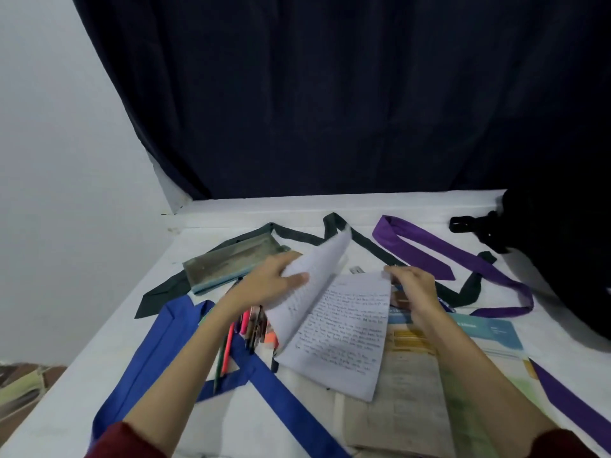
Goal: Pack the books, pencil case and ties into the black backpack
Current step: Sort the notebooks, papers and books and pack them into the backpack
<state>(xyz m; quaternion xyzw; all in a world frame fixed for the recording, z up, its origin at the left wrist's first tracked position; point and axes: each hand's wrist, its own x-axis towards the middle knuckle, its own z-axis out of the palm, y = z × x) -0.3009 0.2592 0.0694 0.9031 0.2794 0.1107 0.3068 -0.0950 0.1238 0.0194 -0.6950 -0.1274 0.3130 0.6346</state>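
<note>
Head view, with the open notebook (340, 328) as landmark. The notebook lies at the centre of the white tabletop (82, 385), its handwritten right-hand page facing up. The left hand (271, 279) grips a raised sheaf of the notebook's pages, thumb on the near face and fingers curled behind, so that the pages arch above the spine. The right hand (411, 285) is at the notebook's far right corner, fingers bent over the page edge; whether it pinches the page or only touches it cannot be told. Left of the notebook lie loose pens (236, 338), a blue tie (158, 352) and, further back, a grey-green pencil case (228, 264) on a dark green tie (165, 292). Right of the notebook lie printed books (416, 375) and a purple tie (439, 252). The black backpack (562, 259) stands to the far right of the notebook, at the tabletop's edge.
</note>
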